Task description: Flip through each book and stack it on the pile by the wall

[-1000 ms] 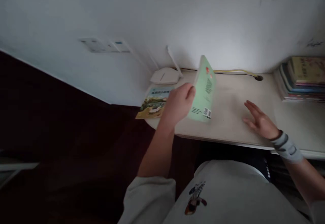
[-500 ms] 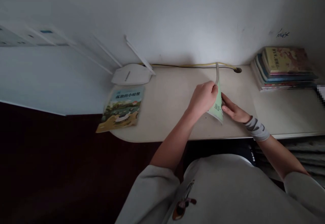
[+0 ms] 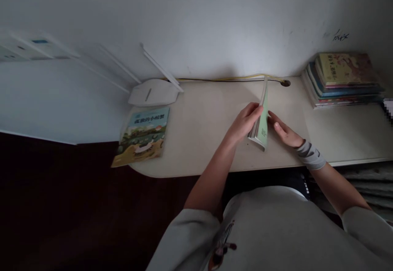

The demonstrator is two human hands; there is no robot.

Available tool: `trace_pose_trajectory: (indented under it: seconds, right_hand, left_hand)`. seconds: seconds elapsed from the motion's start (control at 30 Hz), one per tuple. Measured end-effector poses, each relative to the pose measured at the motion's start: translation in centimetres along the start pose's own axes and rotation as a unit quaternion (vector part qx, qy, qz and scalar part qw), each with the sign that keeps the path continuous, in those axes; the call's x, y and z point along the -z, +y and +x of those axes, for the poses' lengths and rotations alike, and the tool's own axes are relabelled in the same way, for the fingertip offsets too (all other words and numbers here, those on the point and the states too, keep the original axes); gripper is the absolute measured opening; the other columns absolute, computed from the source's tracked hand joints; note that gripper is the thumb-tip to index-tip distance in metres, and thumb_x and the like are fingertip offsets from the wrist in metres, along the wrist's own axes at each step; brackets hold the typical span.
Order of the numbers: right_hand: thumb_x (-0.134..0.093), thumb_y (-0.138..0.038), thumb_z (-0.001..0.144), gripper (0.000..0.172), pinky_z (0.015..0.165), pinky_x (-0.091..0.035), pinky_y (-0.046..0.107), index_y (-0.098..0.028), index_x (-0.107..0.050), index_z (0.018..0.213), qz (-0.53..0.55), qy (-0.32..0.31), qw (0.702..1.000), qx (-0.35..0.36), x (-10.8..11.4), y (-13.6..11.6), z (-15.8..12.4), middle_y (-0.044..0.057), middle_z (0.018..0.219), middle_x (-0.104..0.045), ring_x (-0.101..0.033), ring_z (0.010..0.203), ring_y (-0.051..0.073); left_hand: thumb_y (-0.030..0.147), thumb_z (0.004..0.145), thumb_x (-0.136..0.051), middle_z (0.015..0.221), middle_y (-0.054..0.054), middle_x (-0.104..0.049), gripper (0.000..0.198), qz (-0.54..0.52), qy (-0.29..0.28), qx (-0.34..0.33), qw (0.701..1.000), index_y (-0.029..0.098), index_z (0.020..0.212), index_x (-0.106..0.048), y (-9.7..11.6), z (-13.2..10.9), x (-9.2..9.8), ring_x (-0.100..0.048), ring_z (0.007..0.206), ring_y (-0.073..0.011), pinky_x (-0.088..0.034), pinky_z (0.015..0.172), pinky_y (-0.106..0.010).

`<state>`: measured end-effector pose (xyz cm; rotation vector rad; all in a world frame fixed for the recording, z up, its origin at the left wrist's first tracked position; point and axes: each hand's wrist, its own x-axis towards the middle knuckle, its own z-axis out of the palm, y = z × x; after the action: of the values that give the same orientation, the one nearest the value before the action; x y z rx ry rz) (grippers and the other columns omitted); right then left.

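Observation:
A thin paperback book (image 3: pixel 263 128) with a pale green cover stands on its edge over the desk, its loose layers fanned slightly at the lower end. My left hand (image 3: pixel 242 124) grips it from the left, thumb on the near top edge and fingers hidden behind. My right hand (image 3: pixel 286 133), with a grey wrap on its wrist, is open beside the green cover; whether its fingertips touch the cover I cannot tell. Further left, a picture book (image 3: pixel 143 136) with a crab on its cover lies face up, its corner jutting past the desk edge.
A white router (image 3: pixel 153 92) with raised antennas sits at the back left of the white desk (image 3: pixel 199 140). Yellow and black cables run along the wall to a round hole (image 3: pixel 285 83). A stack of books (image 3: pixel 346 72) stands at the back right.
My left hand has loosened from a fist-like grip to a flatter hold along the book. The book's layers now show more at the lower end. My right hand stays beside it.

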<state>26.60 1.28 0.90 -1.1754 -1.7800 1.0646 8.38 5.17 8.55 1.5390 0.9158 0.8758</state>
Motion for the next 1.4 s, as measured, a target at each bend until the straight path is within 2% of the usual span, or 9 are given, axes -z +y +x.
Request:
trace_pose_trajectory:
  seconds: [0.27,0.4,0.5,0.73,0.83,0.93,1.07,1.23,1.4]
  right_hand:
    - [-0.021,-0.076,0.084,0.082,0.116,-0.027,0.044,-0.018,-0.045,0.137,0.035,0.065,0.997,-0.017,1.0,-2.9,-0.6,0.009,0.142,-0.048,-0.034,0.138,0.026]
    - [-0.034,-0.063,0.089,0.065,0.095,-0.051,0.046,-0.027,-0.032,0.143,0.161,0.102,0.98,-0.051,2.1,-5.7,-0.8,0.008,0.145,-0.043,-0.052,0.123,0.024]
    - [-0.06,-0.04,0.079,0.071,0.074,-0.058,0.037,-0.032,-0.028,0.142,0.16,0.12,0.976,-0.091,3.1,-6.7,-0.7,0.007,0.144,-0.044,-0.06,0.108,0.021]
    - [-0.056,-0.019,0.066,0.078,0.047,-0.045,0.022,-0.024,-0.033,0.14,0.147,0.19,0.963,-0.121,5.6,-3.2,-3.2,0.005,0.101,-0.067,-0.056,0.062,0.011]
    - [-0.054,-0.02,0.066,0.062,0.045,-0.04,0.022,-0.018,-0.049,0.128,0.091,0.202,0.967,-0.125,5.4,-1.3,-4.8,0.004,0.091,-0.064,-0.049,0.056,0.009]
    - [-0.051,-0.02,0.067,0.052,0.049,-0.041,0.023,-0.013,-0.057,0.118,0.013,0.217,0.969,-0.12,4.8,0.3,-5.4,0.003,0.085,-0.061,-0.048,0.057,0.009]
    - [-0.048,-0.019,0.07,0.052,0.058,-0.046,0.027,-0.011,-0.057,0.12,-0.04,0.226,0.969,-0.095,4.3,1.2,-5.1,0.005,0.088,-0.063,-0.053,0.063,0.012]
    - [-0.04,-0.023,0.084,0.051,0.077,-0.053,0.037,-0.012,-0.044,0.134,-0.076,0.247,0.964,-0.066,3.5,1.3,-5.9,0.013,0.107,-0.067,-0.064,0.085,0.019]
    - [-0.038,-0.031,0.091,0.05,0.107,-0.037,0.049,-0.007,-0.045,0.134,-0.308,0.227,0.921,-0.079,1.0,1.6,-7.5,0.022,0.134,-0.053,-0.047,0.128,0.028]
  left_hand:
    - [0.032,0.084,-0.045,0.064,0.004,-0.041,0.019,0.159,0.029,-0.035,0.986,0.019,0.069,-0.046,1.2,-0.3,0.7,-0.042,0.063,-0.0106,-0.034,0.06,-0.023]
    - [0.026,0.082,-0.045,0.059,0.005,-0.04,0.019,0.282,0.042,-0.041,0.958,0.019,0.065,-0.045,2.9,-0.3,1.5,-0.038,0.058,-0.0101,-0.031,0.058,-0.024]
    - [0.024,0.081,-0.045,0.059,0.004,-0.043,0.019,0.296,0.05,-0.042,0.953,0.018,0.064,-0.048,2.9,0.1,2.6,-0.041,0.059,-0.0107,-0.032,0.058,-0.024]
    - [0.031,0.08,-0.047,0.076,-0.004,-0.061,0.023,0.107,0.092,0.069,0.988,0.015,0.092,-0.059,-4.2,-0.9,7.4,-0.057,0.067,-0.0155,-0.046,0.059,-0.027]
    - [0.029,0.082,-0.047,0.097,-0.01,-0.066,0.033,0.21,0.127,0.089,0.965,0.014,0.11,-0.057,-6.7,-2.4,8.3,-0.064,0.084,-0.0214,-0.053,0.072,-0.037]
    - [0.032,0.083,-0.055,0.131,-0.018,-0.052,0.046,0.394,0.157,-0.043,0.904,0.015,0.125,-0.051,-6.7,-3.5,6.9,-0.051,0.12,-0.0299,-0.043,0.099,-0.05]
    - [0.043,0.081,-0.063,0.149,-0.018,-0.034,0.065,0.484,-0.065,-0.252,0.835,0.017,0.137,-0.043,-4.9,-3.6,1.2,-0.024,0.14,-0.0368,-0.027,0.111,-0.056]
    - [0.012,0.09,-0.046,0.15,-0.012,-0.035,0.047,0.518,-0.202,-0.295,0.777,0.023,0.135,-0.047,-5.2,-2.5,-4.7,-0.018,0.143,-0.0341,-0.027,0.109,-0.061]
    - [0.008,0.09,-0.041,0.142,-0.014,-0.047,0.04,0.535,-0.204,-0.296,0.764,0.02,0.125,-0.057,-6.6,-3.0,-4.7,-0.024,0.141,-0.0347,-0.032,0.104,-0.066]
